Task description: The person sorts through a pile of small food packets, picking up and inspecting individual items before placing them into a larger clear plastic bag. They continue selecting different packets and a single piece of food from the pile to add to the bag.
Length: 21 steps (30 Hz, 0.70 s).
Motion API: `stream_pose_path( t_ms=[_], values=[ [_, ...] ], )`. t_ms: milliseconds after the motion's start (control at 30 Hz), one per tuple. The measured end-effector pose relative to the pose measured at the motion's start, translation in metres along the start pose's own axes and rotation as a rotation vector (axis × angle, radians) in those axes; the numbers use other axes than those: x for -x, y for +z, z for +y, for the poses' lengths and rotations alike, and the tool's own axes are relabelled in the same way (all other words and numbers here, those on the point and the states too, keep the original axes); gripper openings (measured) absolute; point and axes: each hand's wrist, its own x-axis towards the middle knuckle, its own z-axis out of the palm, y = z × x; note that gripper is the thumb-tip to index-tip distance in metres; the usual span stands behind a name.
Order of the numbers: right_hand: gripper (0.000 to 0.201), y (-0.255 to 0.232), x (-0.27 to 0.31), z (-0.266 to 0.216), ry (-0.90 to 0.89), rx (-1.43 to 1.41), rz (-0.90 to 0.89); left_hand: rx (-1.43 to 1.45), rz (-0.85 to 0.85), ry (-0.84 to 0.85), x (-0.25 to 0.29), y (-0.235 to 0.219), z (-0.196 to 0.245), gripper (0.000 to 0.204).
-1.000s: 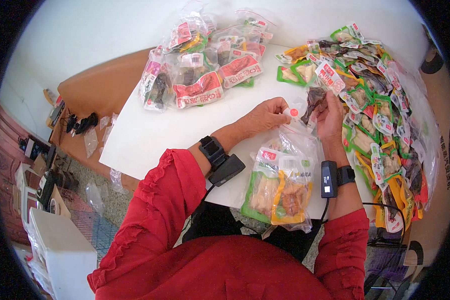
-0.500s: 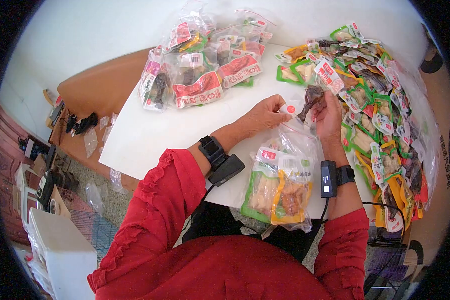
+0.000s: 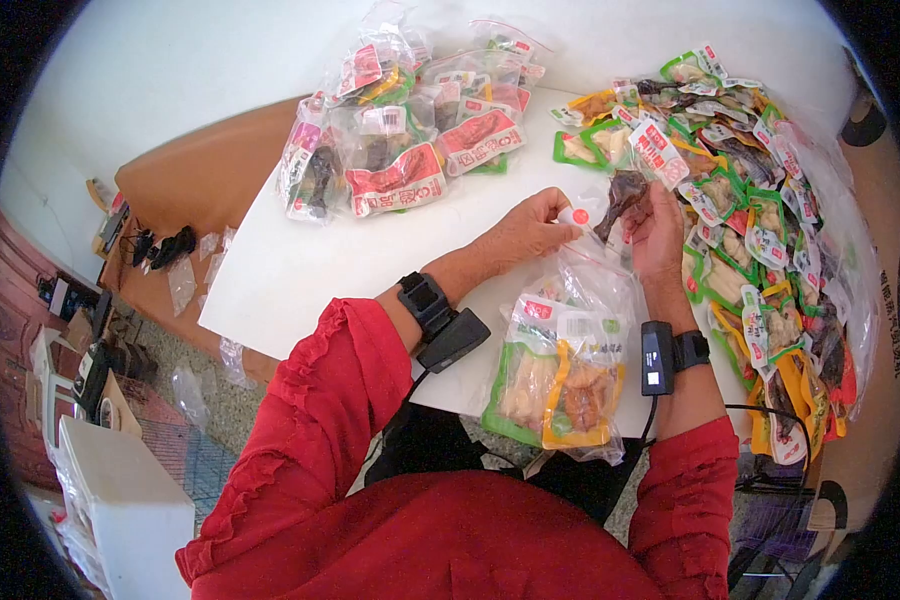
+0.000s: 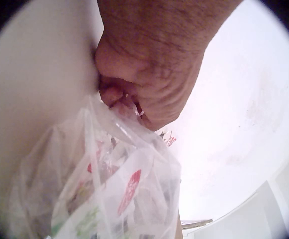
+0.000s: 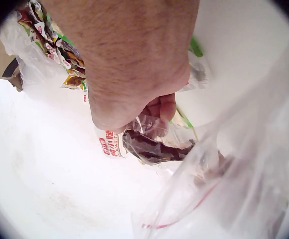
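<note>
My left hand [image 3: 558, 226] pinches the rim of a clear zip bag [image 3: 570, 350] that lies on the white table [image 3: 290, 270] and holds several green and yellow snack packets. My right hand [image 3: 646, 212] grips a dark vacuum-sealed snack packet [image 3: 623, 195] just above the bag's mouth, close to the left fingers. In the left wrist view the curled left hand [image 4: 129, 99] holds the bag's plastic [image 4: 109, 189]. In the right wrist view the right hand [image 5: 149, 112] pinches the dark packet [image 5: 154, 148] beside the bag's open rim [image 5: 224, 194].
Several filled clear bags [image 3: 410, 130] are piled at the table's back. A wide heap of loose snack packets [image 3: 770, 240] covers the right side. A brown bench [image 3: 200, 180] stands to the left, and a white box [image 3: 120, 500] sits on the floor.
The right hand has brought the dark packet slightly left and down, closer to the bag's mouth. The left hand keeps its pinch on the rim.
</note>
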Motion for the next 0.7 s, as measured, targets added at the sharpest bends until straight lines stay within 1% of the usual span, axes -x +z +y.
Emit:
stream_pose_path(
  t_ms=[233,700],
  values=[
    [0.020,0.0036,0.0018,-0.0017,0.006,0.017,0.032,0.038,0.001,0.007,-0.0008,-0.0012,-0.0018,0.017],
    [0.020,0.0044,0.0022,-0.0015,-0.001,0.017,0.004,0.076,0.000,0.014,0.0015,-0.0011,0.0023,0.014]
  ],
)
